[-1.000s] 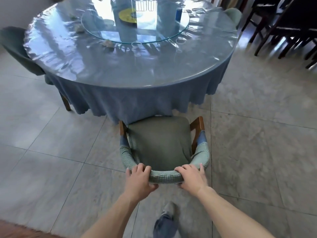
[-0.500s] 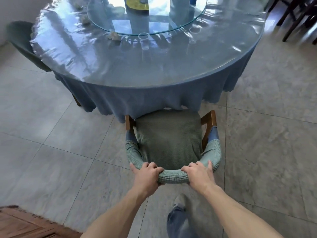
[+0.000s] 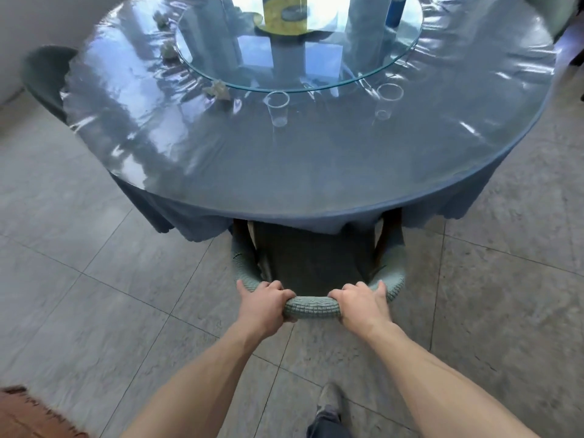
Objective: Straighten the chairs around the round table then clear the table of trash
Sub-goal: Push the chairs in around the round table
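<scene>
A green padded chair [image 3: 313,308] stands in front of me, its seat partly under the blue cloth of the round table [image 3: 316,172]. My left hand [image 3: 264,303] and my right hand [image 3: 361,303] both grip the curved top of its backrest. On the table lie crumpled paper scraps [image 3: 218,90], two clear plastic cups [image 3: 278,107] and a blue can [image 3: 395,11] on the glass turntable [image 3: 221,74].
Another green chair [image 3: 44,77] sits at the table's left side. A third chair's back [image 3: 556,11] shows at the far right. A reddish rug [image 3: 28,415] lies on the tiled floor at the lower left. My foot [image 3: 328,403] is behind the chair.
I have pushed the chair forward, so its seat front has slid under the tablecloth. I have stepped closer and the table now fills more of the view.
</scene>
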`<state>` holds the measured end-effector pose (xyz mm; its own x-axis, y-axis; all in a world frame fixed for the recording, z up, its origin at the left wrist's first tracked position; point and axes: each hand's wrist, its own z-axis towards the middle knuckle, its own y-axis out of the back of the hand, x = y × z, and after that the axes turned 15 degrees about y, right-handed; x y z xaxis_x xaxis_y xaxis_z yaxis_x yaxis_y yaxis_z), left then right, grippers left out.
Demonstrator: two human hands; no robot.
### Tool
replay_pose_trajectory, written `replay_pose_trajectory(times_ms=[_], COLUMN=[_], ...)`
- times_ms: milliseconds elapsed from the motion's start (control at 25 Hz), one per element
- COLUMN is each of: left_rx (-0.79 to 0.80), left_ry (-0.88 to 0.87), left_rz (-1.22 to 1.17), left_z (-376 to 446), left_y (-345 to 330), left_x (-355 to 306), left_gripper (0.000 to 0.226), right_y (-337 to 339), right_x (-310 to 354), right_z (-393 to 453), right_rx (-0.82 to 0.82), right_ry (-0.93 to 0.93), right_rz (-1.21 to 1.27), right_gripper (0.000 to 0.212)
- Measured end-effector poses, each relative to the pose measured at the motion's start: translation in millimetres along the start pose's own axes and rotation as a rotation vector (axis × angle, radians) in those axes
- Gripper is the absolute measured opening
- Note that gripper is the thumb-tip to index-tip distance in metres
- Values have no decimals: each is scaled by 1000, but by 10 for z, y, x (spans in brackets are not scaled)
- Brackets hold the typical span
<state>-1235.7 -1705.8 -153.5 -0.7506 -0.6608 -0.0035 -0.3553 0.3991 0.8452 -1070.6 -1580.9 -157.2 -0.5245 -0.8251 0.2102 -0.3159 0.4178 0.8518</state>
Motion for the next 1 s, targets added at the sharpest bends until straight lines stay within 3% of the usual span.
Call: replay_pose_trajectory(times_ms=[280,560,680,800,1000], left_rx=[7,-31,-75,-101,-14], left_ry=[65,112,234,245,232], left_rz=[-121,-45,-12,-23,-54], left_z=[759,796,617,362,4], left_y=[367,408,407,390,667], left_x=[24,-26,-183,-303,-514], left_gripper=[42,46,51,58,58], right_y=[345,410,476,579,894], right_x=[-239,-288,-328,-411,-696], right_z=[754,818,664,339,-269], right_rx=[-36,-7,6,-38,-8], right_ry=[34,64,122,152,30], right_rz=[-18,18,85,162,257], right_gripper=[35,36,47,62,53])
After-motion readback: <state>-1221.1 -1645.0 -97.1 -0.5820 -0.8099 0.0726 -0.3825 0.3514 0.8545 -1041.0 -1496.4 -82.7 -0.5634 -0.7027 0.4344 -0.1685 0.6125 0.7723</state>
